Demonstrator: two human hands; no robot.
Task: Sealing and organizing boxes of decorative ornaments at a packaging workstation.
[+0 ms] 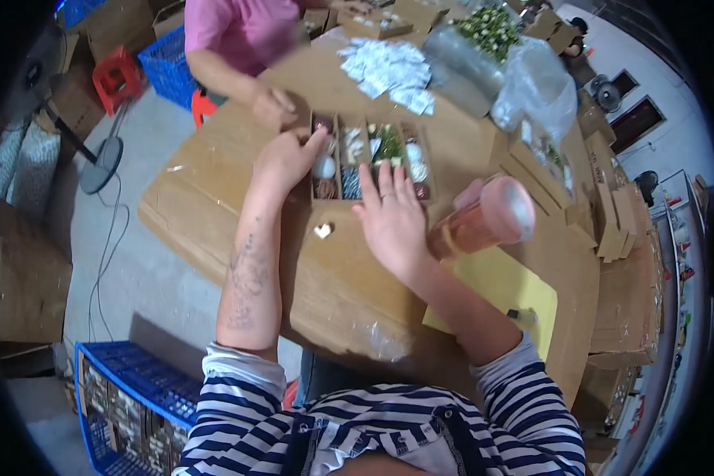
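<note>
A cardboard-covered table [238, 238] is seen, with a compartmented box [370, 163] lying crosswise at its middle. The box's left end is touched by the left hand [287, 159], loosely curled and empty. Its near edge is overlapped by the right hand [393, 222], spread flat and empty; a small heart-shaped piece [323, 231] lies just before the box, between both hands.

The 2 hands crowd the compartment box [370, 163]: the left hand [288, 159] at its left end, the right hand [393, 218] spread over its near edge. A co-worker's hand [274, 105] closes the far-left corner. To the right, a pink bottle [484, 218] lies close. Bare cardboard tabletop [214, 206] stays open on the near left, save 1 small white piece [323, 231]. Beyond the box, white packets [389, 70] and plastic bags [531, 95] block the way.
</note>
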